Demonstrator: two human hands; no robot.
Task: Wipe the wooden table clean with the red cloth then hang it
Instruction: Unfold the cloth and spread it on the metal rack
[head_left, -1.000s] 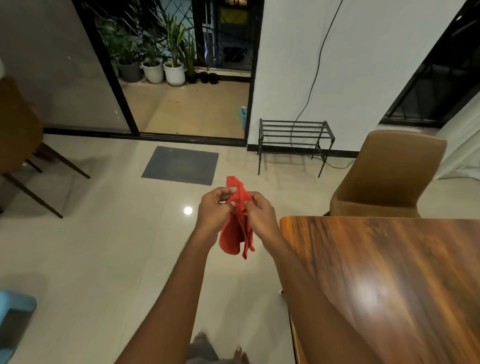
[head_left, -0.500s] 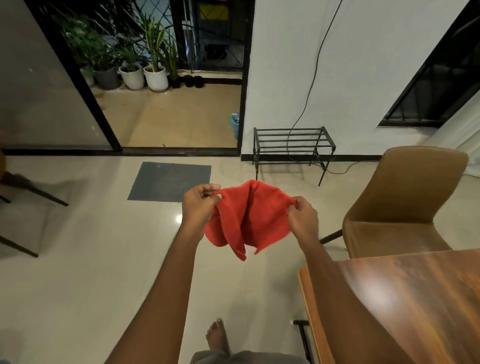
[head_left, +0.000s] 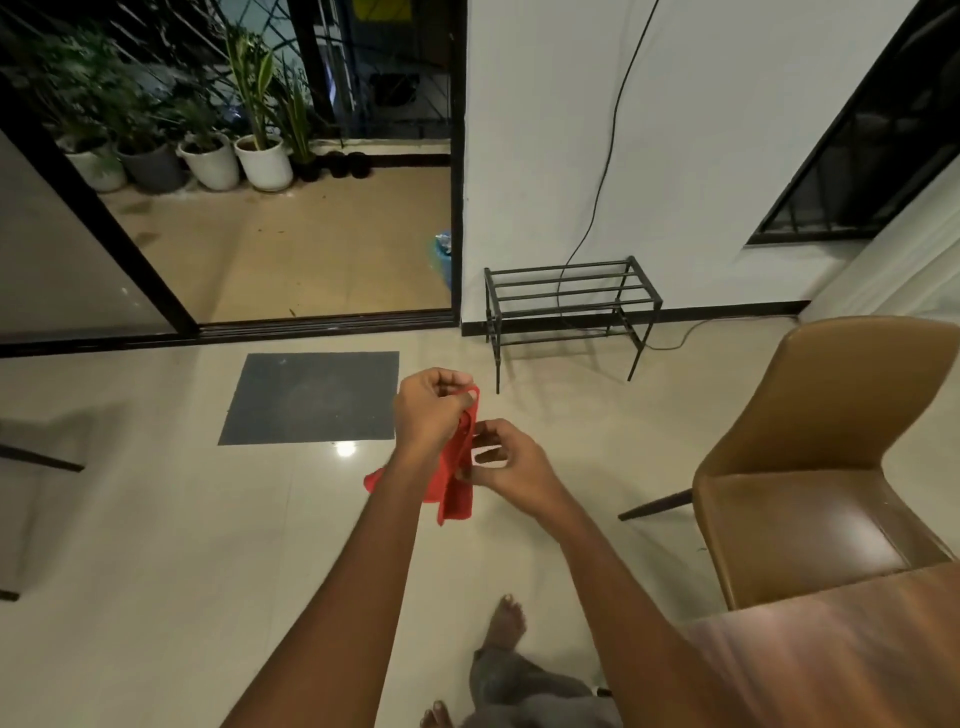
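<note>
Both hands hold the red cloth (head_left: 458, 491) in the air above the pale tiled floor, well left of the wooden table (head_left: 857, 654) at the lower right. The left hand (head_left: 428, 410) pinches the cloth's top edge with curled fingers. The right hand (head_left: 511, 467), just below it, grips the bunched middle, and the rest hangs in a narrow fold. A tan chair (head_left: 810, 457) stands against the table's far edge. Beyond the hands, a black metal rack (head_left: 571, 301) stands at the white wall with a cable (head_left: 609, 156) trailing down to it. A grey mat (head_left: 311, 397) lies before the open doorway, with potted plants (head_left: 262, 161) outside.
</note>
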